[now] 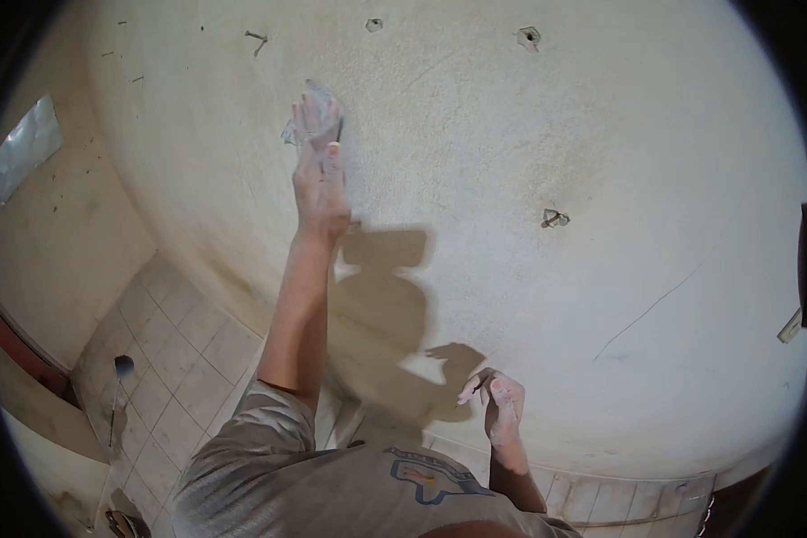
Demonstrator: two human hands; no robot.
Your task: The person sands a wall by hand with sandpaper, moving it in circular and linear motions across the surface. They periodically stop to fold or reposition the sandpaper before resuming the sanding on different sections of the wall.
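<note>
My left hand is raised against the pale wall, its fingers stretched upward and coated in white dust. Under those fingers a thin greyish sheet of sandpaper is pressed to the wall, with its edges showing at the sides; most of it is hidden. Lower down, my right hand hangs in front of my body, also dusty. Its fingers are loosely bent and apart, and I see nothing held in it.
Screws or hooks and a metal fitting stick out of the wall, with holed patches above. A thin crack runs at right. Tiled floor lies below left; a stick-like thing and a shiny sheet are at left.
</note>
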